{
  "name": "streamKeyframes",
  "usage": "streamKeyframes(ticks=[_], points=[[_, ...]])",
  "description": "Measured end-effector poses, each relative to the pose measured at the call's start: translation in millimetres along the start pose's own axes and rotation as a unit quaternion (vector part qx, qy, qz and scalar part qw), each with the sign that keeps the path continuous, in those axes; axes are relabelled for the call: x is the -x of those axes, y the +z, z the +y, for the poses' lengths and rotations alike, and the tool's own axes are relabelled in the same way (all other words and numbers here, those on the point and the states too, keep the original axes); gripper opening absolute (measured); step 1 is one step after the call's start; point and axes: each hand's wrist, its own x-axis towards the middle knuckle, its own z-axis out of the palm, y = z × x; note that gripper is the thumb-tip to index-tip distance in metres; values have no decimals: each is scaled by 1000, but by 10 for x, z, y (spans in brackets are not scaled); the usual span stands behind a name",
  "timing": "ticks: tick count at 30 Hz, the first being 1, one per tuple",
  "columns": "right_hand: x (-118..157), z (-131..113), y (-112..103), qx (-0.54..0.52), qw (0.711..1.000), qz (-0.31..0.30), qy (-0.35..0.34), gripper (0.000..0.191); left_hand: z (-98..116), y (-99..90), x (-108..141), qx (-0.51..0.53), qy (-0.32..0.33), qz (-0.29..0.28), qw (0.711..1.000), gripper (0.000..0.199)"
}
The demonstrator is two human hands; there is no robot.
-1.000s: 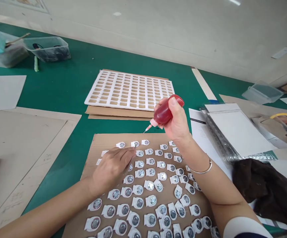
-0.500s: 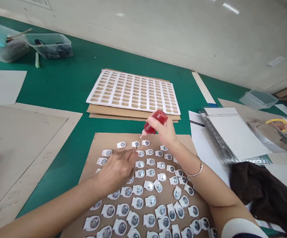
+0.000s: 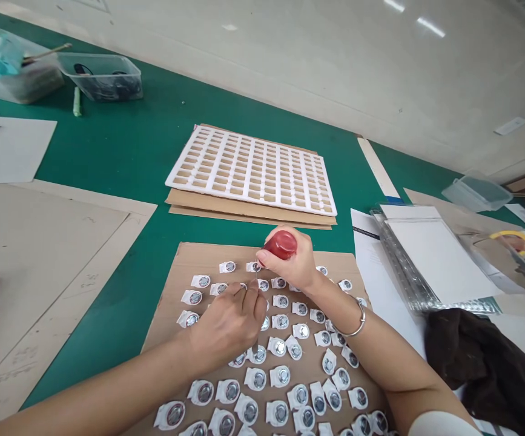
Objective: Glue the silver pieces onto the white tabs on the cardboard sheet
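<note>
So I've got both hands busy over a cardboard sheet (image 3: 189,255) on the green bench (image 3: 108,136), and it's covered in little white tabs with shiny metal discs. My right hand (image 3: 297,260) is wrapped around a red squeeze bottle (image 3: 281,244), tipped so the nozzle end points down and left. My left hand (image 3: 232,320) is pinched around a thin metal tool (image 3: 257,273), maybe tweezers, with its end right by one white tab (image 3: 249,266) in the row nearest the far edge of the cardboard. I'd call this the fiddly lining-up step: bottle and tool meeting at that one piece. Can't tell if the nozzle is actually touching it, or if anything is coming out, because my thumb and fingers cover most of that spot. From here I reckon the next move calls for a light, steady squeeze and a calm left hand, since the tab looks small enough to get nudged out of place. A slip could also smear the neighbours, as they sit pretty close. The white grid tray (image 3: 244,197) lies just beyond the cardboard on more brown sheets, well clear of my fingers.
</note>
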Motion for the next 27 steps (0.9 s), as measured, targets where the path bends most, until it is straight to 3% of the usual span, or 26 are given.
streamKeyframes(ticks=[27], points=[[29, 20, 31, 33, 999, -13, -41, 21, 28, 37, -8, 26, -16, 16, 999, 23]])
